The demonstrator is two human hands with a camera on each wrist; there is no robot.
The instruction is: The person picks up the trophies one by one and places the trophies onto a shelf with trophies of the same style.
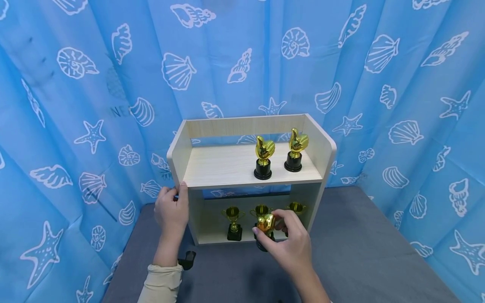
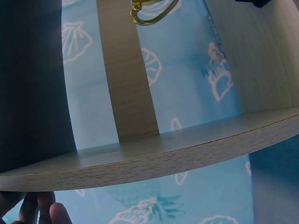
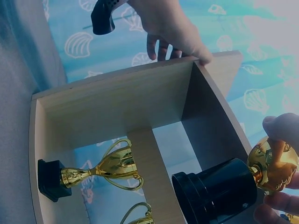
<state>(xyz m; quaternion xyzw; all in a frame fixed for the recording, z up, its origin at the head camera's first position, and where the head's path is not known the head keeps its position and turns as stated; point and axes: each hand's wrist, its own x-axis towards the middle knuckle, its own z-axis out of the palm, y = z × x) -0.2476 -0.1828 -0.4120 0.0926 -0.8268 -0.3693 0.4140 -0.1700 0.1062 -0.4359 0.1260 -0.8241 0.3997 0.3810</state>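
Between the thumb and fingers of my right hand (image 1: 293, 246) is a thumbs-up trophy (image 1: 266, 223), pinched by its gold top. Its black round base (image 3: 217, 191) shows in the right wrist view, before the lower compartment. My left hand (image 1: 172, 212) grips the left side panel of a pale wooden shelf (image 1: 219, 164), thumb at the front edge by the upper board. Two more thumbs-up trophies stand upright on that board, one right of middle (image 1: 263, 159) and one farther right (image 1: 295, 150).
On the lower level stand gold two-handled cup trophies: a left one (image 1: 234, 223), a middle one (image 1: 261, 209) and a right one (image 1: 296, 207), the latter two partly hidden by my right hand and its trophy. A grey tabletop (image 1: 363, 244) and blue shell-print curtain (image 1: 242, 54) surround the shelf.
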